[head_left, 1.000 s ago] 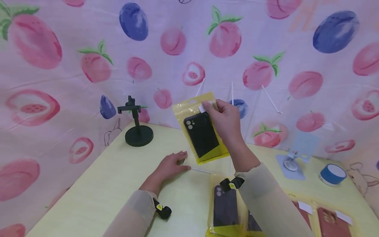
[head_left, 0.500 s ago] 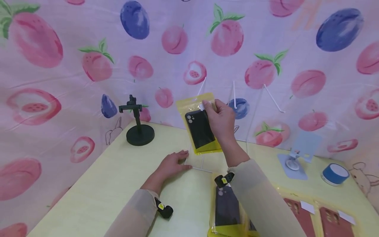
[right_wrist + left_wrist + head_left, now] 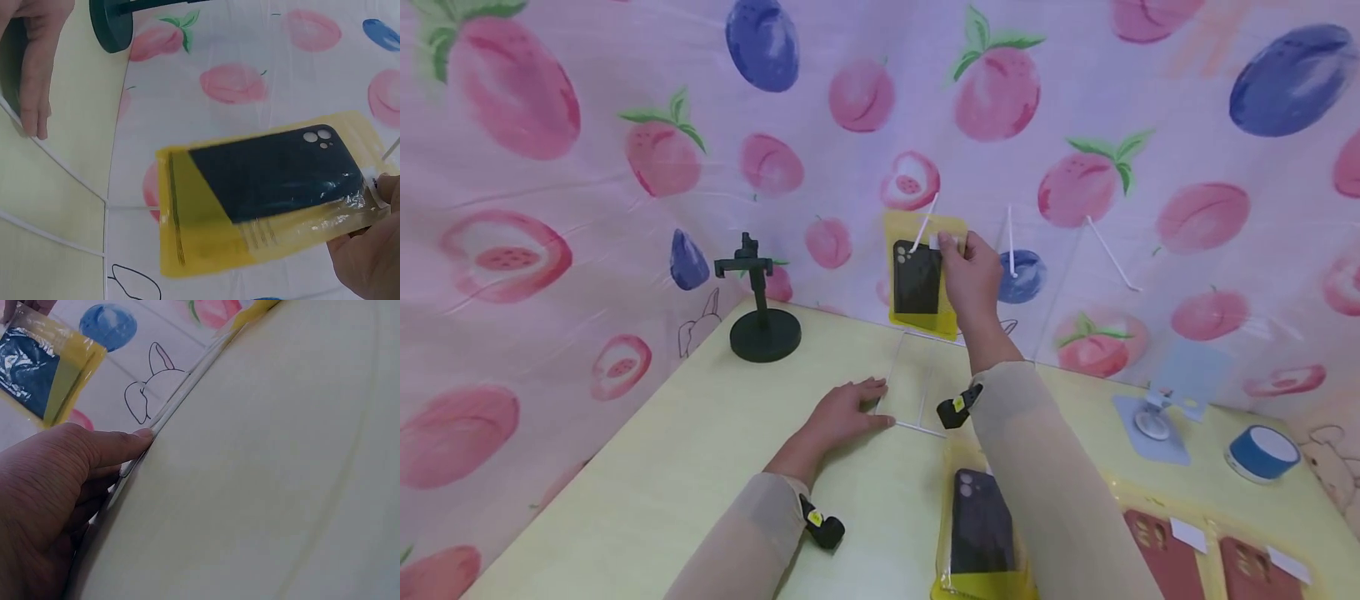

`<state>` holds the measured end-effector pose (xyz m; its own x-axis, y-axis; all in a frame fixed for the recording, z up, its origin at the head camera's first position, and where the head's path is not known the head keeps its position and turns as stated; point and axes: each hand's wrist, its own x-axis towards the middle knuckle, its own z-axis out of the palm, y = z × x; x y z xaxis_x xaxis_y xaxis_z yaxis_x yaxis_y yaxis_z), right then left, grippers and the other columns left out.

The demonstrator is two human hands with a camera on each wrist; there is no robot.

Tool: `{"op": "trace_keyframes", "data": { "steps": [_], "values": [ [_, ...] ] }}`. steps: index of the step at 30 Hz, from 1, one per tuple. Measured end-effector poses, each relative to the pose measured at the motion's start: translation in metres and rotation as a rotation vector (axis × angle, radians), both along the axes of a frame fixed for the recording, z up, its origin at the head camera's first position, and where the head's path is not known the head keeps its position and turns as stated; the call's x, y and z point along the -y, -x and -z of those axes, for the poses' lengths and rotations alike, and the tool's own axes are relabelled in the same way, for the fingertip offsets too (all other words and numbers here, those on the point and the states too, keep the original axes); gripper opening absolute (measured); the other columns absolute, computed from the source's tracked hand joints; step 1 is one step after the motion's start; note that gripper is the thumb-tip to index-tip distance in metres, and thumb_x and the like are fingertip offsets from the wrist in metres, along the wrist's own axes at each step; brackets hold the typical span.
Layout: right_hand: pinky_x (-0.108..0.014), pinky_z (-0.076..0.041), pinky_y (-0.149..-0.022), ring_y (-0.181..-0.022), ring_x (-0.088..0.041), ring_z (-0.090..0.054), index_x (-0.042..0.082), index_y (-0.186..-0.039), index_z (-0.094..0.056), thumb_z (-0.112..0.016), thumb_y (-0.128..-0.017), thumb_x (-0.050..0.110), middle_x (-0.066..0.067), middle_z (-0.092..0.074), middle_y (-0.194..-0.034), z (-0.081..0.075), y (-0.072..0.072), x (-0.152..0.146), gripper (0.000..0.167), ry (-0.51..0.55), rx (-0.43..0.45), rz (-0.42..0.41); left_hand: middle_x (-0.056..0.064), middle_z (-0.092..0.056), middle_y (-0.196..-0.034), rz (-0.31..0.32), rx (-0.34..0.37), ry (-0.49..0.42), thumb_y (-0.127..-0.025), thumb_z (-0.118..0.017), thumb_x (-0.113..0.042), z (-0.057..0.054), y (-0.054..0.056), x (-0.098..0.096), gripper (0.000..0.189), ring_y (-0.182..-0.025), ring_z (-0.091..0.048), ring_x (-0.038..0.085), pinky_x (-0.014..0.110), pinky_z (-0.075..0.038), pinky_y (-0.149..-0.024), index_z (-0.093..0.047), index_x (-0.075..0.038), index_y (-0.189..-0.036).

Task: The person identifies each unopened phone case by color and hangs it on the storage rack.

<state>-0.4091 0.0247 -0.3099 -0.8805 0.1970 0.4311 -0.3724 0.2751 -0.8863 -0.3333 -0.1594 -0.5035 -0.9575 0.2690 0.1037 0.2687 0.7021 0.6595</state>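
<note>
Her right hand (image 3: 972, 275) pinches the yellow packet (image 3: 922, 275) by its top corner at a white hook (image 3: 923, 223); left hand (image 3: 842, 410), fingers straight, presses the clear stand's base (image 3: 910, 408)

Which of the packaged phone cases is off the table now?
The black case in the yellow bag, pinched at its top by the right hand at the leftmost white hook. The other cases lie on the table.

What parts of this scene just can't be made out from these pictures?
- Head view: whether the yellow packet is on the white hook; the right hand covers its top.
- Left wrist view: the clear stand's base under the left hand; too transparent.
- Head view: the red cases; the frame edge cuts them off.
</note>
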Motion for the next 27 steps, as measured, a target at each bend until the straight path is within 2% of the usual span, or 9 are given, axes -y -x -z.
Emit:
{"op": "trace_keyframes", "data": {
  "steps": [5,8,11,13,15,21,27],
  "values": [
    [-0.031,-0.032,-0.054,-0.060,-0.020,-0.040,0.012,-0.076,-0.049,-0.066,-0.097,0.044,-0.001,-0.033,-0.063,0.002,0.003,-0.009,0.042,-0.009,0.019,0.009,-0.001,-0.047,-0.154,-0.006,0.002,0.009,-0.090,-0.073,-0.043,-0.002,-0.001,-0.004,0.064,-0.144,-0.039,0.026,0.048,-0.026,-0.120,-0.056,-0.015,-0.145],
    [-0.032,-0.039,-0.061,-0.069,-0.020,-0.049,0.010,-0.088,-0.060,-0.066,-0.096,0.046,-0.002,-0.047,-0.070,0.002,0.002,-0.013,0.037,-0.016,0.045,0.015,0.000,-0.047,-0.153,-0.008,-0.003,0.001,-0.090,-0.073,-0.043,-0.003,-0.003,-0.004,0.064,-0.144,-0.040,0.027,0.049,-0.028,-0.119,-0.057,-0.015,-0.144],
    [-0.035,-0.048,-0.078,-0.091,-0.020,-0.058,0.013,-0.113,-0.065,-0.068,-0.092,0.053,-0.002,-0.065,-0.096,0.002,-0.002,-0.017,0.045,-0.038,0.116,0.018,0.003,-0.048,-0.153,-0.005,-0.010,-0.005,-0.089,-0.074,-0.042,-0.003,-0.004,-0.003,0.064,-0.143,-0.041,0.028,0.049,-0.029,-0.118,-0.057,-0.014,-0.144],
    [-0.037,-0.049,-0.091,-0.107,-0.019,-0.059,0.016,-0.127,-0.062,-0.068,-0.089,0.059,0.000,-0.066,-0.116,0.003,-0.007,-0.022,0.058,-0.065,0.167,0.014,0.002,-0.049,-0.152,-0.010,-0.016,-0.004,-0.089,-0.074,-0.041,-0.002,-0.003,-0.003,0.063,-0.143,-0.041,0.027,0.048,-0.030,-0.118,-0.057,-0.014,-0.144],
    [-0.040,-0.048,-0.097,-0.114,-0.020,-0.057,0.016,-0.133,-0.058,-0.067,-0.084,0.066,-0.002,-0.064,-0.124,0.007,-0.011,-0.029,0.070,-0.095,0.206,-0.006,0.001,-0.050,-0.152,-0.020,-0.015,-0.006,-0.089,-0.074,-0.041,-0.001,-0.003,-0.002,0.063,-0.143,-0.041,0.026,0.047,-0.029,-0.118,-0.057,-0.015,-0.144],
    [-0.045,-0.048,-0.098,-0.112,-0.026,-0.058,0.010,-0.131,-0.059,-0.061,-0.077,0.082,-0.008,-0.062,-0.123,0.027,-0.034,-0.064,0.090,-0.179,0.299,-0.084,0.001,-0.047,-0.153,-0.013,-0.003,-0.012,-0.089,-0.074,-0.042,-0.002,-0.002,-0.002,0.066,-0.144,-0.039,0.025,0.045,-0.029,-0.119,-0.055,-0.015,-0.146],
    [-0.049,-0.046,-0.102,-0.112,-0.027,-0.062,0.012,-0.125,-0.064,-0.062,-0.079,0.079,-0.011,-0.067,-0.119,0.047,-0.068,-0.095,0.081,-0.197,0.351,-0.158,0.003,-0.051,-0.151,-0.009,-0.030,-0.015,-0.089,-0.075,-0.040,0.000,-0.002,-0.004,0.066,-0.142,-0.042,0.025,0.044,-0.031,-0.118,-0.056,-0.012,-0.145]
  ]
}}
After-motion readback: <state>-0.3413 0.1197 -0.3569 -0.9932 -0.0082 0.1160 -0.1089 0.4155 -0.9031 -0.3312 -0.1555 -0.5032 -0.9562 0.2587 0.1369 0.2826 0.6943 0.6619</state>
